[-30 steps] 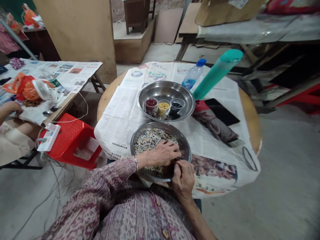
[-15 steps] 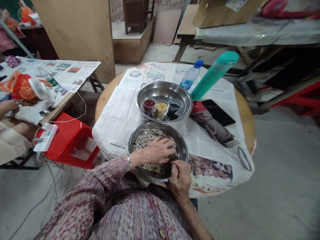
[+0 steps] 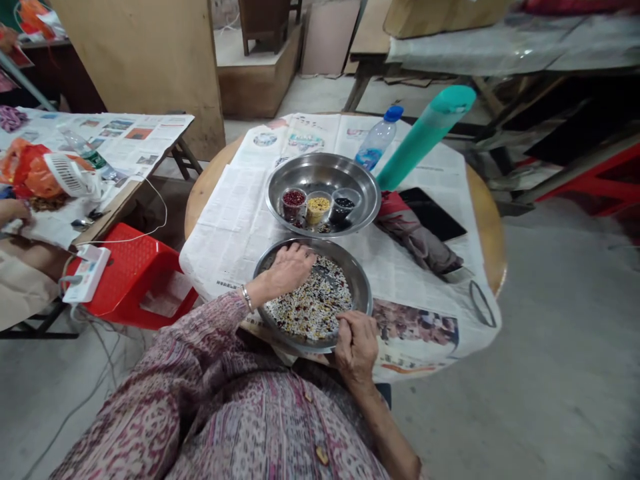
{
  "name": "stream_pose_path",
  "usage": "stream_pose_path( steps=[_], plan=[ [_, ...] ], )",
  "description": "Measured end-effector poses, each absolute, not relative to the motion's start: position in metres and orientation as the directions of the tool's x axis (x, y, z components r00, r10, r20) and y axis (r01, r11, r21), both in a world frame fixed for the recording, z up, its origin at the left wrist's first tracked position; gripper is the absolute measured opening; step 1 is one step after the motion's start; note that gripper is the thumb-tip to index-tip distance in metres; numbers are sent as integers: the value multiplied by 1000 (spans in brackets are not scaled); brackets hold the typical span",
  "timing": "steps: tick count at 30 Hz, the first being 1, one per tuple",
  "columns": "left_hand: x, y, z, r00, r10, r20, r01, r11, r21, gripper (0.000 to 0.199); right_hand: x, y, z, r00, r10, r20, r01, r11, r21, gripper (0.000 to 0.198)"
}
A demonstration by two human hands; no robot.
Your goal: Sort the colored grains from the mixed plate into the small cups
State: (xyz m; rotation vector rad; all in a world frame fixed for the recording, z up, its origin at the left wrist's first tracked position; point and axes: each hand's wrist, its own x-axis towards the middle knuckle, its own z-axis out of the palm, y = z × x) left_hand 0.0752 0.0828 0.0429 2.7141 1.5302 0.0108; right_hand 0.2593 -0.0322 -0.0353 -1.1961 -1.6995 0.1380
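Note:
A steel basin (image 3: 364,280) in front of me holds a mix of white grains (image 3: 320,293) with red, yellow and black beans among them. My left hand (image 3: 293,268), wearing a silver bracelet, lies over the mix at the basin's far left, its fingers stretched out. Over the near right rim my right hand (image 3: 357,343) is closed, thumb against curled fingers; what they hold, if anything, is hidden. In a second steel basin (image 3: 367,187) behind stand three clear cups: one of red beans (image 3: 293,203), one of yellow beans (image 3: 318,208), one of black beans (image 3: 344,207).
Newspaper (image 3: 225,233) covers the round table. At its back right are a water bottle (image 3: 377,140), a green cylinder (image 3: 425,137), a folded umbrella (image 3: 420,240) and a dark flat object (image 3: 433,213). A red stool (image 3: 127,280) with a power strip (image 3: 87,273) stands left, near another person's arm (image 3: 13,212).
My left hand has swept from the middle of the basin to its far left, baring more of the mix. The right hand stays closed at the near right rim. The view has shifted slightly.

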Motion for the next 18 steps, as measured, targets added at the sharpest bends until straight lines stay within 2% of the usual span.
stream_pose_path(
  steps=[5,9,11,14,18],
  plan=[
    [55,57,59,415,894,-165,909,-401,112,24,260,-33,-36,2,764,645,636,497,-591,17],
    [58,33,59,469,852,-234,871,-401,284,39,261,-33,-37,6,762,647,639,495,-588,17],
    [65,23,55,522,820,-234,834,-434,340,41,261,-33,-37,1,762,648,643,496,-584,17],
    [78,13,50,597,775,-204,780,-503,373,23,261,-33,-37,0,770,638,652,484,-584,17],
    [89,21,51,658,751,-63,704,-583,405,16,261,-33,-39,9,779,626,652,470,-595,16]
  ],
)
